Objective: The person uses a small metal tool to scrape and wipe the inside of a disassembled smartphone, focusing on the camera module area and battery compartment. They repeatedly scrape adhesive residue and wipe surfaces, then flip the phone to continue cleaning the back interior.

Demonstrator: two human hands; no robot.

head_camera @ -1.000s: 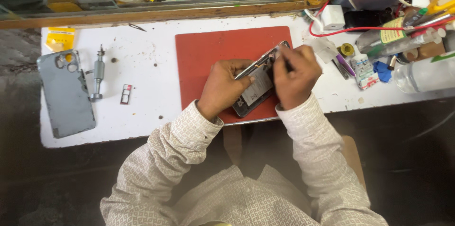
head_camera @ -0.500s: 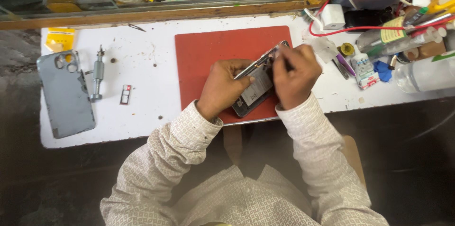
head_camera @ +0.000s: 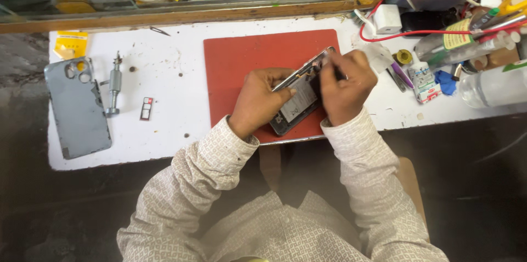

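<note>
Phone [head_camera: 299, 102], back off, sits on the red mat [head_camera: 241, 59]; my left hand [head_camera: 258, 102] clamps its edge, right hand [head_camera: 346, 89] pinches something thin inside. I'd go slow, keep it braced.

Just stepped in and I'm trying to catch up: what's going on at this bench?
A person in a patterned shirt is working on an opened phone over a red mat on a white table. The left hand steadies the phone by its edge; the right hand works at its upper end, possibly with a thin tool, though that is hard to make out. The phone's grey back cover lies apart at the left, beside a metal tool and a small card tray.
</note>
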